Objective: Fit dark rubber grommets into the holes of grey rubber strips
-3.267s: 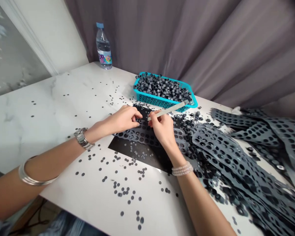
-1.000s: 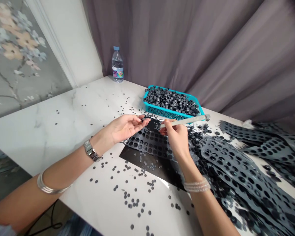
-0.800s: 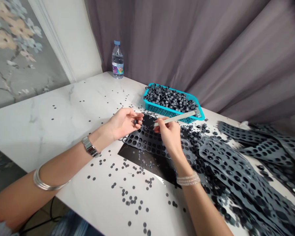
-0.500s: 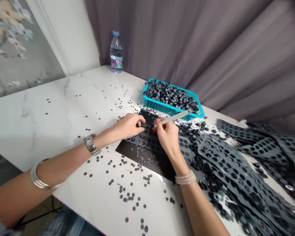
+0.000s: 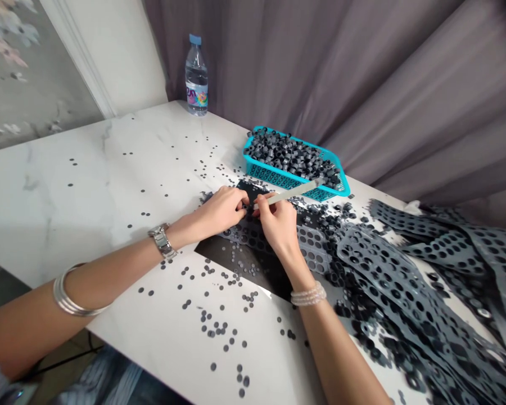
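Note:
My left hand (image 5: 221,211) and my right hand (image 5: 278,225) nearly meet over a perforated grey rubber sheet (image 5: 253,239) lying on a black mat (image 5: 263,275). The left fingers curl down around a small dark rubber piece (image 5: 247,207), mostly hidden by the fingertips. My right hand pinches a slim pale stick (image 5: 290,194), whose far end points toward a teal plastic basket (image 5: 274,175). That basket is heaped with short grey rubber rings (image 5: 287,154). Small dark rubber discs (image 5: 219,326) lie scattered across the mat and table.
A white marble table (image 5: 67,191) carries everything. Long perforated sheets (image 5: 398,287) and loose rings are piled at the right. A water bottle (image 5: 196,76) stands at the back corner, before a mauve curtain (image 5: 320,73).
My hands have drawn closer together, and the left fingers have curled down from their more open pose. The stick has tilted slightly, and the whole view has shifted as my head moved.

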`<state>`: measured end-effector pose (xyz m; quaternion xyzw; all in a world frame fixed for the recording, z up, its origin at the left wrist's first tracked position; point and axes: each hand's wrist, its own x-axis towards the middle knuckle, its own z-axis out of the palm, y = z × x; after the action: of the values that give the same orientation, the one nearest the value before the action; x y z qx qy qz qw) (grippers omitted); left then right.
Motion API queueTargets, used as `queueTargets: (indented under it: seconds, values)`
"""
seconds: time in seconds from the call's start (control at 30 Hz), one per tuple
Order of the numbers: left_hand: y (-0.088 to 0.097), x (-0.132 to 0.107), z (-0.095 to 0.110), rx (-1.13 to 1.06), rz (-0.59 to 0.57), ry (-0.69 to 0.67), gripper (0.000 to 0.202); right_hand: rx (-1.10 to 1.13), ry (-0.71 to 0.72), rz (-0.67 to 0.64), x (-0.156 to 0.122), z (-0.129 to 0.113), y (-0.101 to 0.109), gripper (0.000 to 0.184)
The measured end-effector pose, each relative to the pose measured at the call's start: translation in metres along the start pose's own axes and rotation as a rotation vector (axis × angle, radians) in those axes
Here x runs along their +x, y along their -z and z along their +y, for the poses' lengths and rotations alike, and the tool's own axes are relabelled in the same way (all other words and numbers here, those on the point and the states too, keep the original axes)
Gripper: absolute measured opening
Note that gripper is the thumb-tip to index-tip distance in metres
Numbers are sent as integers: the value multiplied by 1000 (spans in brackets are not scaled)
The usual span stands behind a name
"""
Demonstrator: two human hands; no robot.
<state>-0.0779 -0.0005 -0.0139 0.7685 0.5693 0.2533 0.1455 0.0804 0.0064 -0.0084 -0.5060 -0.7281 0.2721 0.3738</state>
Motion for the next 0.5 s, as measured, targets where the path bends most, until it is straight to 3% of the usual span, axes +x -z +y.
queueTargets:
  seconds: [0.33,0.43,0.5]
  values:
    - [-3,-3,8,-45,33,-47,15,-145,73,-27,0,-9,-4,23]
    - [6,-3,13,-206,98,67,13,-192,74,-4,0,-8,-6,21]
    - [20,-2,11,-456,238,223,5,-187,55,8,0,-7,-6,22]
